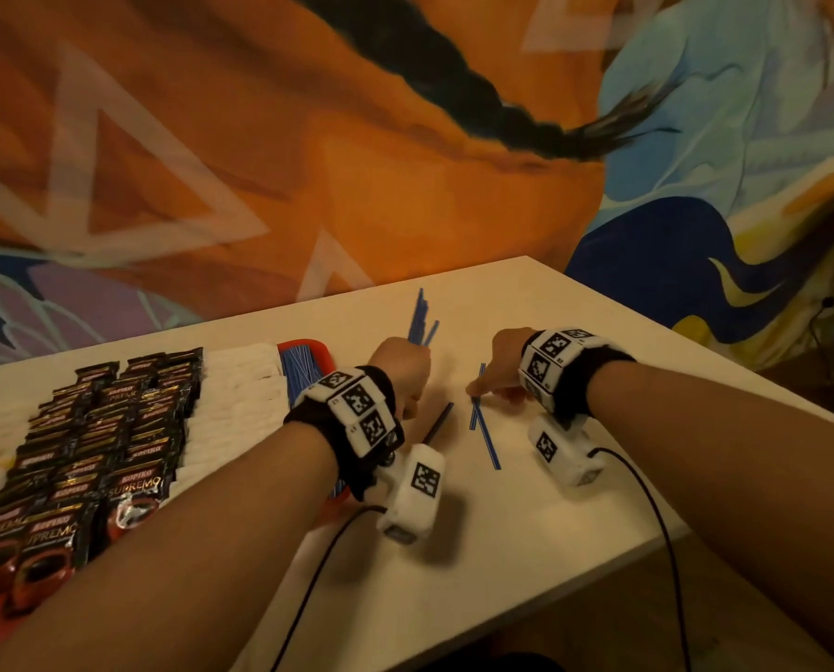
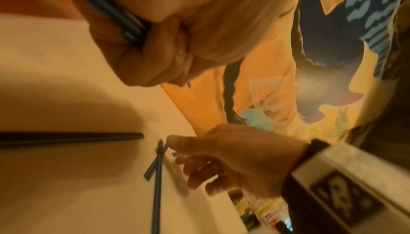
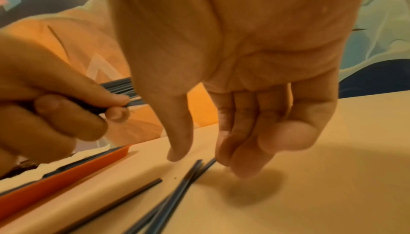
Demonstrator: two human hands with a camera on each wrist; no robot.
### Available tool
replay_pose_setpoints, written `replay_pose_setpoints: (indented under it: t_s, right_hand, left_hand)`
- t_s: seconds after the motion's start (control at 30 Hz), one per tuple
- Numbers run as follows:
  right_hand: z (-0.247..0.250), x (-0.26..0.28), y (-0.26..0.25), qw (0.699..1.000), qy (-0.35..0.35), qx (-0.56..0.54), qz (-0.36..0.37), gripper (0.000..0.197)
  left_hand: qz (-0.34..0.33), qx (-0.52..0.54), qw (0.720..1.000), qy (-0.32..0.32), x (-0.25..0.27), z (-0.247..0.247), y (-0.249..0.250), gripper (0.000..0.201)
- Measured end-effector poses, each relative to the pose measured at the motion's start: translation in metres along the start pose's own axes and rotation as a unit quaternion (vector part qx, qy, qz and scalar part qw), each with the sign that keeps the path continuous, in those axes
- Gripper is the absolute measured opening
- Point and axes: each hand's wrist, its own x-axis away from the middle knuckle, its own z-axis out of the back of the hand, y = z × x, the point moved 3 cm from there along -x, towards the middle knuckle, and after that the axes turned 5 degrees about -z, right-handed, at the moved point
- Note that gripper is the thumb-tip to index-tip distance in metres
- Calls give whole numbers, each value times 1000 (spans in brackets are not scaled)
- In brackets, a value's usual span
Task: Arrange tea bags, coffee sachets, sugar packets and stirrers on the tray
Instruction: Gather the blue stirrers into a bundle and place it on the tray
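My left hand (image 1: 402, 375) (image 2: 150, 53) (image 3: 66, 111) grips a bundle of blue stirrers (image 1: 422, 315) (image 2: 106, 4) that points up and away, just right of the red tray (image 1: 325, 349) (image 3: 66, 178). My right hand (image 1: 475, 390) (image 2: 177, 148) (image 3: 199, 159) curls down over two loose blue stirrers (image 1: 485, 434) (image 2: 157, 185) (image 3: 177, 190) on the table. Its thumb and fingertips pinch one more stirrer at their far ends. A single dark stirrer (image 1: 438, 421) (image 2: 77, 135) (image 3: 124, 195) lies between my hands.
The tray holds a row of blue stirrers (image 1: 298, 371), white sugar packets (image 1: 240, 395) and several rows of black coffee sachets (image 1: 114, 429). The pale table (image 1: 550, 516) ends at a painted wall behind. Its right edge runs diagonally. Two black cables (image 1: 308, 574) trail from my wrists.
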Motion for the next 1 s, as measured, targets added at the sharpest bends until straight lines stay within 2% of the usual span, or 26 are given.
replay_pose_setpoints:
  t_s: [0.1,0.2,0.27,0.37,0.43,0.5,0.63,0.77,0.83,1.0]
  right_hand:
    - [-6,-12,-9,999,13,46,6,48]
    - [-9,-15,-15,994,36,103,17,47]
    - [-9,-16,-17,992,24,118,31,38]
    - [-11,-18,-16,990,15,134,37,25]
    - [-14,-17,-13,993,4,113,36,16]
    - [-16,-17,-10,995,-8,90,32,23]
    - [-18,-19,-8,995,-13,99,26,19]
    - [-10,-18,0,991,10,129,32,33]
    - [-2,-17,9,989,17,141,31,31]
    - [13,-19,35,985,9,174,-3,27]
  left_hand:
    - [-5,-93,995,-30,2,-5,-8,19]
    - [-16,-203,978,-46,4,-7,-16,23]
    - [-19,-276,960,-51,8,-8,-19,17]
    - [-32,-385,921,-50,14,-8,-19,28]
    - [-54,-442,894,-48,14,-9,-17,23]
    - [-62,-470,879,-55,13,-11,-14,18]
    - [-72,-498,862,-66,10,-17,-13,21]
    - [-79,-520,846,-85,10,-18,-13,19]
    - [-85,-529,839,-97,10,-17,-13,27]
    - [-97,-548,823,-115,9,-22,-17,19]
